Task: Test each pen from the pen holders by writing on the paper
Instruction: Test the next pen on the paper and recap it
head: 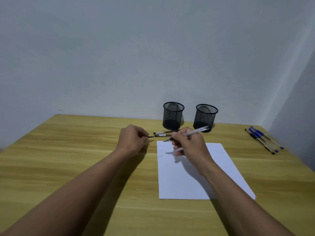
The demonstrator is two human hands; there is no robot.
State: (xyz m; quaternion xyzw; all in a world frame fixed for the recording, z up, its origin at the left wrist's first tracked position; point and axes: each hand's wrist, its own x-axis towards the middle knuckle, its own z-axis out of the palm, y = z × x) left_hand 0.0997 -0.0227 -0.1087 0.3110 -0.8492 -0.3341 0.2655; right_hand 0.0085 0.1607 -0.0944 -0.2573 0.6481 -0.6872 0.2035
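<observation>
My right hand [188, 143] grips a white pen [196, 132], its tip hovering at the top left corner of the white paper [196, 183]. A few scribbled marks sit along that sheet's left edge. Left of the paper, my left hand [132, 139] pinches a small dark pen cap [150, 136] just above the table. Two clear pens [162, 134] lie side by side between my hands, in front of the left mesh pen holder [173, 115]. The right mesh pen holder [205, 117] stands beside it. Both holders look empty.
Three pens [265, 139], blue and dark, lie in a row near the table's right edge. The wooden table [68, 159] meets the grey wall just behind the holders, and another wall closes in on the right.
</observation>
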